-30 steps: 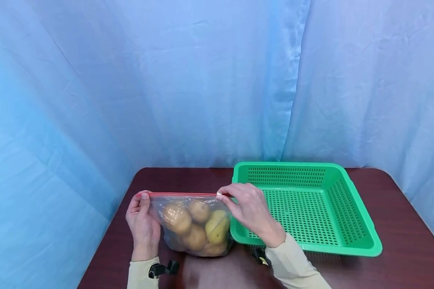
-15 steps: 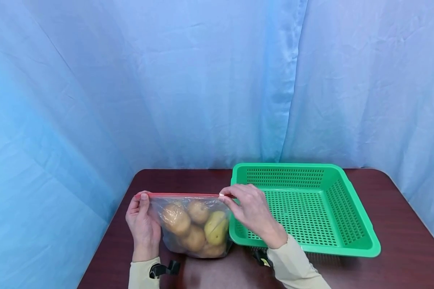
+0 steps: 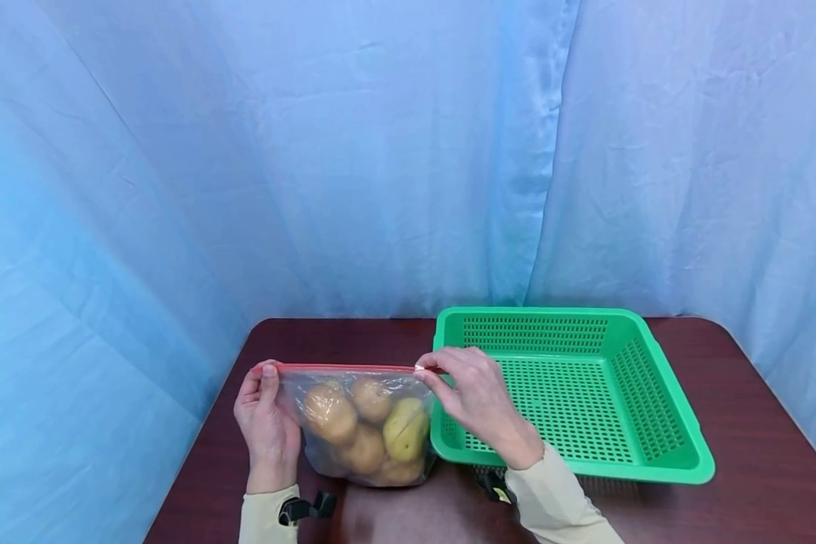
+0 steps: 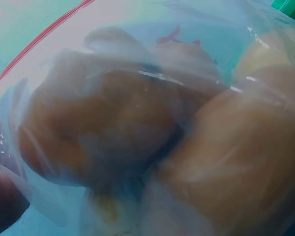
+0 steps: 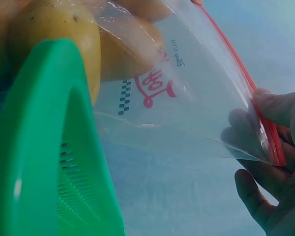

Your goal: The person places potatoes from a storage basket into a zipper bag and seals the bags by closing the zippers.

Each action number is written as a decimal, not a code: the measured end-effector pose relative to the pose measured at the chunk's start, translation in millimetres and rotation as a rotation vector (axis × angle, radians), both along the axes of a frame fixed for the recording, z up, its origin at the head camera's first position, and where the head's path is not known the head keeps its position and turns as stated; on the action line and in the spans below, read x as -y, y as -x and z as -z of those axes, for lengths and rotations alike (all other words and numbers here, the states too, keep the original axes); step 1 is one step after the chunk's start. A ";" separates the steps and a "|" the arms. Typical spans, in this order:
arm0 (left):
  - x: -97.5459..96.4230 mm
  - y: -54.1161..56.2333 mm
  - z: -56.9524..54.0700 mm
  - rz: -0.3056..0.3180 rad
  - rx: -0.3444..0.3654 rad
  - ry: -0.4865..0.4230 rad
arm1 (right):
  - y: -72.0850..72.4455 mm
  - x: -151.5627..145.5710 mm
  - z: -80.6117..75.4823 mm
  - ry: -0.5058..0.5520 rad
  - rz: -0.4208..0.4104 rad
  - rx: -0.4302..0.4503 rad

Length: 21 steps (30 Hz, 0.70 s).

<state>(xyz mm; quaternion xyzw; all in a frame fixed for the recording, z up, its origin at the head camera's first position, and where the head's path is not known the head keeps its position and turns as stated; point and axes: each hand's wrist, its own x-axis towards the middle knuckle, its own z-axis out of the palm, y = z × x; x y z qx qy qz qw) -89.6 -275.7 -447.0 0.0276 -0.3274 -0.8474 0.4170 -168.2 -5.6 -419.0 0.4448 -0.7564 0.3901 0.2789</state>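
A clear zip bag with a red top strip stands on the table, its mouth edge pulled straight. Several yellow-brown, potato-like pieces fill it, with a greener one on the right side. My left hand pinches the strip's left end between thumb and fingers. At the other end, the thumb and forefinger of my right hand pinch the strip. The right wrist view shows that thumb on the red edge and red lettering on the film. Through the left wrist view the bag's contents appear close up and blurred.
A green perforated basket with nothing in it sits right of the bag, partly under my right forearm. The dark red-brown table has rounded far corners. Blue curtains hang behind it.
My right hand has shifted slightly to the right at the strip's right end. My left hand keeps its pinch almost in place. The bag's contents look the same.
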 end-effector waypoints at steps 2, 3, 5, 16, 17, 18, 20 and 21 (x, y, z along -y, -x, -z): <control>-0.4 0.0 -0.7 -0.006 0.006 0.004 | -0.1 -0.6 0.4 0.003 -0.004 -0.001; -0.6 0.0 -0.8 -0.007 0.006 0.002 | 0.0 -0.8 0.5 0.003 -0.004 -0.001; -0.7 0.0 -0.8 -0.002 -0.005 -0.008 | 0.1 -1.4 1.2 0.004 -0.002 -0.001; -0.3 1.1 -0.1 0.002 -0.003 -0.003 | -0.1 -5.3 1.2 0.000 0.008 0.006; -0.4 1.1 -0.4 -0.002 0.002 -0.002 | -0.1 -5.5 1.2 0.000 0.009 0.006; -0.3 1.2 -0.6 -0.007 0.010 0.004 | 0.0 -5.6 1.2 -0.001 0.009 0.006; -0.5 1.0 -1.2 -0.013 0.018 0.008 | 0.0 -6.0 1.3 -0.002 0.010 0.007; -0.4 0.8 -1.4 -0.013 0.016 0.006 | -0.1 -6.2 1.2 -0.002 0.009 0.008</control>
